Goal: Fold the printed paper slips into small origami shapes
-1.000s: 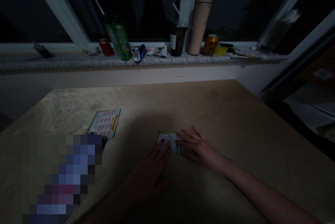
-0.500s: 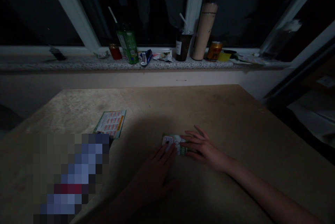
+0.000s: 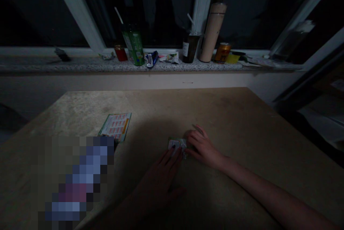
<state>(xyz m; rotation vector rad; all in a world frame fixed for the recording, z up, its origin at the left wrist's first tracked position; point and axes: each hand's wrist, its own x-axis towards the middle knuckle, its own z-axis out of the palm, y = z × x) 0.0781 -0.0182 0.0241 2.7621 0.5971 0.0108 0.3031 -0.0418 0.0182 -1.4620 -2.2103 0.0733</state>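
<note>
I see card [image 3: 177,141] on bench [image 3: 156,102], R of sheet [image 3: 115,125]. L hand [image 3: 161,172]: grip flat on card, nothing grasped. R hand [image 3: 206,148]: grip half-curled at card, can't tell if holding smth.

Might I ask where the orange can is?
In the head view, the orange can stands right of centre on the windowsill, between the tall flask and the yellow item.

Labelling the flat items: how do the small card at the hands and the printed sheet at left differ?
Size: the small card looks smaller than the printed sheet.
Print: the card shows a white panel on green; the sheet has rows of red print and a yellow strip.
Contact: the left hand covers part of the card; neither hand touches the sheet's visible part.
Shared: both lie on the table.
</note>
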